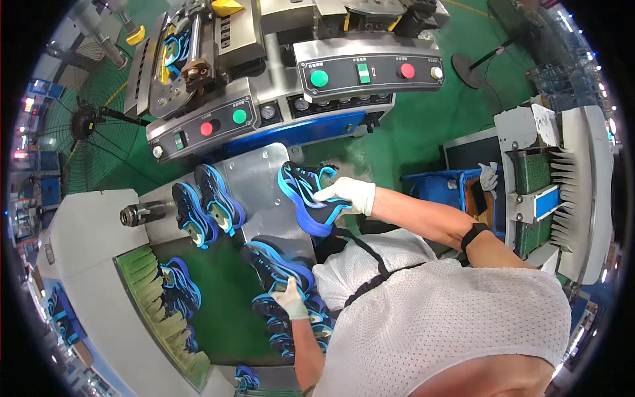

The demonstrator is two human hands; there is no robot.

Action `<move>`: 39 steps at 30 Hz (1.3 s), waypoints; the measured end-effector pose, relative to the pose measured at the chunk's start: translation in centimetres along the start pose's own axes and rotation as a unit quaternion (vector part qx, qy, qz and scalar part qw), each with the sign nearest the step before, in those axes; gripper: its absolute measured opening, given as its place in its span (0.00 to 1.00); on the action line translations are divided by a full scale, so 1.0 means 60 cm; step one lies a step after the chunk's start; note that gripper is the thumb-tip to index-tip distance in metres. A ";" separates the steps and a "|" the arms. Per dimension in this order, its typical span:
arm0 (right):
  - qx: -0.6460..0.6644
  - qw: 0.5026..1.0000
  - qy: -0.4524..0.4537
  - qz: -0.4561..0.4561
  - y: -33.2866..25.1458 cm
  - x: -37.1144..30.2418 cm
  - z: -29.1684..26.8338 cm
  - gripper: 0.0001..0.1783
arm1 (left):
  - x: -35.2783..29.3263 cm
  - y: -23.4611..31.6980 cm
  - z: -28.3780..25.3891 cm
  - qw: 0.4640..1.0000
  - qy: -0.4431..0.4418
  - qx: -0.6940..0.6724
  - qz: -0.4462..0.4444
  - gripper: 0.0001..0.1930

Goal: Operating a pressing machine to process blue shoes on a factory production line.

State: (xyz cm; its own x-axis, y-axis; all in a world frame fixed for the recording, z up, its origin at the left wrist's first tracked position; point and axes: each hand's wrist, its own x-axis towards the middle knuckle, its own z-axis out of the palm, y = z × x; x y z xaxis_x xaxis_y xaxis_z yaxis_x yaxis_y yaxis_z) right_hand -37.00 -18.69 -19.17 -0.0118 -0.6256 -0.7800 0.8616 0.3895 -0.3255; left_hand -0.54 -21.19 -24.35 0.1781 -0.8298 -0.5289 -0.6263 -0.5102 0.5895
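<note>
Your right hand (347, 194) holds a shoe (305, 196) over the metal plate (261, 182), two shoes (206, 204) lie left of it, your left hand (290, 299) rests on the shoes (281, 278) nearer you, and the machine (278, 79) stands behind.

Matt white cloth gloves (350, 193), glossy blue-black shoe soles (305, 198) (rubbery), brushed metal plate (261, 178), white mesh shirt (436, 324)

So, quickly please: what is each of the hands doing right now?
Left hand: closed on a blue and black shoe on the conveyor.
Right hand: closed on another blue shoe, lifted.
</note>
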 end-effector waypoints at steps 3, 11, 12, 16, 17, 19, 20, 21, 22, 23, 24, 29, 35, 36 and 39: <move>-0.059 0.997 -0.011 0.047 -0.015 -0.033 0.021 0.12 | 0.041 -0.168 0.044 0.977 0.102 0.118 0.143 0.32; -0.023 0.997 -0.048 0.056 0.002 -0.044 -0.066 0.18 | 0.034 -0.103 0.076 0.986 0.052 -0.019 0.156 0.35; -0.025 0.997 -0.048 0.058 0.013 -0.042 -0.067 0.18 | 0.035 -0.117 0.073 0.983 0.075 -0.015 0.167 0.35; -0.083 0.993 -0.046 0.073 0.013 -0.064 -0.066 0.17 | 0.026 -0.119 0.072 0.987 0.111 -0.025 0.114 0.36; -0.092 0.993 -0.039 0.069 0.014 -0.073 -0.056 0.16 | 0.028 -0.131 0.073 0.984 0.117 -0.024 0.129 0.37; -0.119 0.991 -0.004 0.057 0.013 -0.084 -0.025 0.15 | 0.034 -0.112 0.066 0.984 0.127 -0.007 0.129 0.37; -0.106 0.993 -0.016 0.058 0.018 -0.075 -0.033 0.15 | 0.036 -0.104 0.069 0.983 0.129 -0.016 0.128 0.37; -0.117 0.992 -0.003 0.052 0.021 -0.074 -0.028 0.15 | 0.036 -0.107 0.064 0.984 0.125 -0.012 0.127 0.38; -0.128 0.991 0.010 0.046 0.023 -0.072 -0.022 0.15 | 0.037 -0.108 0.060 0.985 0.120 -0.007 0.126 0.38; -0.134 0.990 0.007 0.046 0.024 -0.065 -0.018 0.15 | 0.038 -0.108 0.057 0.987 0.107 -0.035 0.118 0.39; -0.149 0.988 0.014 0.042 0.025 -0.061 -0.010 0.15 | 0.040 -0.106 0.055 0.987 0.091 -0.063 0.112 0.40; -0.124 0.991 0.008 0.049 0.035 -0.049 0.004 0.15 | 0.034 -0.015 -0.002 0.963 0.121 -0.043 0.237 0.52; -0.103 0.994 0.037 0.014 0.050 -0.070 0.057 0.16 | 0.213 0.155 -0.084 0.889 0.087 -0.023 0.449 0.29; -0.102 0.994 0.043 0.008 0.052 -0.071 0.057 0.16 | 0.251 0.194 -0.088 0.875 0.074 -0.014 0.477 0.28; -0.112 0.991 0.076 -0.010 0.059 -0.081 0.069 0.15 | 0.381 0.268 -0.068 0.852 0.030 0.025 0.522 0.29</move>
State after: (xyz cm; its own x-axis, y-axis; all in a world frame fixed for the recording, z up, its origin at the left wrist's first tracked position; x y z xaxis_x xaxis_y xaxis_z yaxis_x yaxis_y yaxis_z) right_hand -31.79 -17.05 -14.30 -0.1186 -0.5328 -0.8379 0.7260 0.5291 -0.4393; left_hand -3.43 -49.32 -24.45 -0.4580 -0.8368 0.3000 -0.4996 0.5215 0.6917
